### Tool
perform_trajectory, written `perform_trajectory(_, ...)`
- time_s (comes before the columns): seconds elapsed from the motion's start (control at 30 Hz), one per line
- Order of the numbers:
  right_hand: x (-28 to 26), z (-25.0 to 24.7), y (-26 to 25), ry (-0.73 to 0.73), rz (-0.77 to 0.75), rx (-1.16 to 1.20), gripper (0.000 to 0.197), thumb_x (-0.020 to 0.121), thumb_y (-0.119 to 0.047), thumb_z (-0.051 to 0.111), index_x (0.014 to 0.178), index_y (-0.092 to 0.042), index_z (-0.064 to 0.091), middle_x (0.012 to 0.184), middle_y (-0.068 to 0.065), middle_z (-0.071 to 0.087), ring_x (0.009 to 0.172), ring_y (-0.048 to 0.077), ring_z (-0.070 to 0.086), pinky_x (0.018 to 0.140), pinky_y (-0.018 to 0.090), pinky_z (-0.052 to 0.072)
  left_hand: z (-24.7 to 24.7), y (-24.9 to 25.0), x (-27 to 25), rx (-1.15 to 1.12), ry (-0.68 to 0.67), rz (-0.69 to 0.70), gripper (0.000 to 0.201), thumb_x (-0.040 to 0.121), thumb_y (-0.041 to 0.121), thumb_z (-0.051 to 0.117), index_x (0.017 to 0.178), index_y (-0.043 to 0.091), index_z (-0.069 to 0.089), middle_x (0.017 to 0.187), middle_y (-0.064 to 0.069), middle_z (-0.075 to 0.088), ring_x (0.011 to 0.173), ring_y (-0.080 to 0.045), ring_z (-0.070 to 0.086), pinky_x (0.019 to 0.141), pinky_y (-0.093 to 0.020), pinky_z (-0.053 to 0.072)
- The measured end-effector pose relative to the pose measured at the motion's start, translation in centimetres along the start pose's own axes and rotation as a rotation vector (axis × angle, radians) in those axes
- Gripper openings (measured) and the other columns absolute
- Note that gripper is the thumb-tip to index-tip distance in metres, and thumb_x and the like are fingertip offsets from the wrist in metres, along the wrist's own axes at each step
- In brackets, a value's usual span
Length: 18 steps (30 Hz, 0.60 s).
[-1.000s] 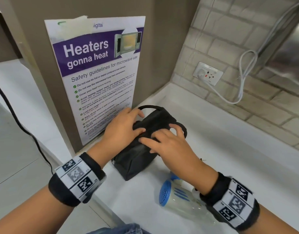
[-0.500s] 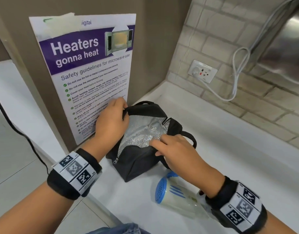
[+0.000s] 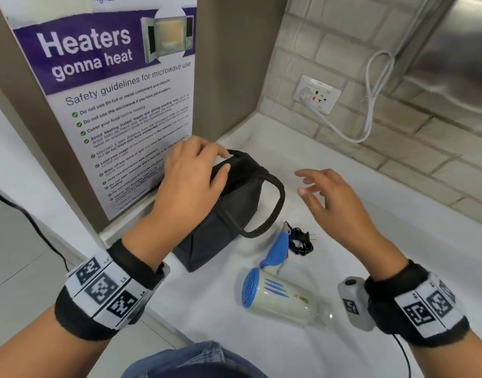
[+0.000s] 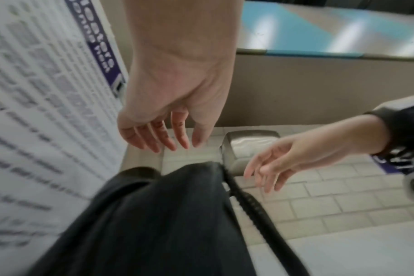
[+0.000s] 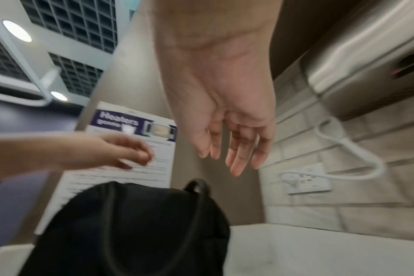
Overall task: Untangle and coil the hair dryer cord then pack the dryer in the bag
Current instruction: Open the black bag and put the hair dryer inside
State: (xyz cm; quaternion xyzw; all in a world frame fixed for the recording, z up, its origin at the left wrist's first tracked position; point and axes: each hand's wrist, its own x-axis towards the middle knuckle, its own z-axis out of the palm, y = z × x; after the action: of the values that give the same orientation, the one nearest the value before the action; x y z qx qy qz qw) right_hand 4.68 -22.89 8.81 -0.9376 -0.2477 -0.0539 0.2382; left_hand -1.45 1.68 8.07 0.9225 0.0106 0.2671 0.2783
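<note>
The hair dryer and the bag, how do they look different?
The hair dryer is cream with blue parts; the bag is all black. The hair dryer is hard and lies on its side; the bag is soft cloth and stands up. No hand touches the hair dryer; the left hand is over the bag's top, though contact is unclear. Both sit on the white counter.

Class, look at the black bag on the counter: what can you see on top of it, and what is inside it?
The left hand hovers over the black bag, fingers relaxed; actual contact is unclear. Its contents cannot be seen, since the fabric hides them.
</note>
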Motion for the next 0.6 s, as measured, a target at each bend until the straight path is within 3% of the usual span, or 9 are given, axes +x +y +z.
perform_trajectory(0.13,-0.6,0.5,4.2,-0.047,0.061,-0.091,0.021,0.092,-0.021,0.055,0.111,-0.025,0.063,0.089,-0.002,0.064,0.077,0.012,0.058,0.078,0.031,0.048,1.4,3.5,-1.1,-0.050,-0.029,0.285,0.015,0.090,0.021,0.055,0.101,0.019,0.064,0.099,0.001,0.061,0.102,-0.021,0.052,0.090,-0.036,0.041)
perform_trajectory(0.23,-1.6,2.6,7.2,-0.207,0.070,-0.180,0.018,0.089,-0.019,0.059,0.102,-0.025,0.068,0.084,0.000,0.063,0.079,0.018,0.062,0.075,0.035,0.049,4.7,5.0,-2.8,0.024,-0.187,0.544,0.017,0.082,0.016,0.066,0.097,0.021,0.065,0.093,0.003,0.062,0.096,-0.019,0.056,0.083,-0.032,0.042)
perform_trajectory(0.3,-2.4,4.3,8.8,-0.318,0.069,-0.189,0.019,0.084,-0.019,0.064,0.100,-0.028,0.069,0.091,0.001,0.060,0.087,0.022,0.062,0.077,0.037,0.050,7.3,5.5,-4.3,0.065,-0.339,0.673,0.019,0.076,0.018,0.072,0.093,0.022,0.066,0.087,0.003,0.064,0.089,-0.020,0.060,0.078,-0.033,0.047)
perform_trajectory(0.37,-3.0,5.8,10.0,-0.424,0.097,-0.203,0.029,0.080,-0.025,0.070,0.108,-0.030,0.065,0.116,0.006,0.053,0.102,0.027,0.058,0.087,0.040,0.048,9.1,5.9,-5.6,0.047,-0.525,0.706,0.022,0.077,0.028,0.070,0.097,0.020,0.066,0.090,-0.001,0.065,0.090,-0.024,0.061,0.079,-0.035,0.049)
perform_trajectory(0.47,-3.5,7.4,11.1,-0.550,0.139,-0.189,0.059,0.077,-0.029,0.073,0.131,-0.031,0.048,0.146,0.011,0.025,0.120,0.033,0.046,0.100,0.045,0.043,11.3,6.1,-7.9,0.137,-0.909,0.581,0.050,0.082,0.047,0.061,0.119,0.015,0.052,0.112,-0.007,0.057,0.105,-0.028,0.051,0.087,-0.041,0.040)
perform_trajectory(0.53,-3.6,8.1,11.3,-0.587,0.127,-0.156,0.065,0.079,-0.023,0.071,0.136,-0.027,0.040,0.149,0.011,0.022,0.122,0.032,0.045,0.104,0.041,0.041,12.5,6.1,-9.4,0.239,-1.034,0.549,0.068,0.078,0.053,0.063,0.129,0.015,0.039,0.117,-0.008,0.052,0.108,-0.029,0.047,0.088,-0.042,0.034)
perform_trajectory(0.6,-3.4,8.8,11.3,-0.568,0.112,-0.155,0.059,0.082,-0.018,0.068,0.134,-0.022,0.039,0.138,0.012,0.035,0.115,0.032,0.049,0.100,0.036,0.043,13.4,6.0,-10.5,0.321,-1.055,0.561,0.084,0.076,0.050,0.067,0.139,0.015,0.025,0.123,-0.010,0.049,0.111,-0.031,0.046,0.091,-0.046,0.032)
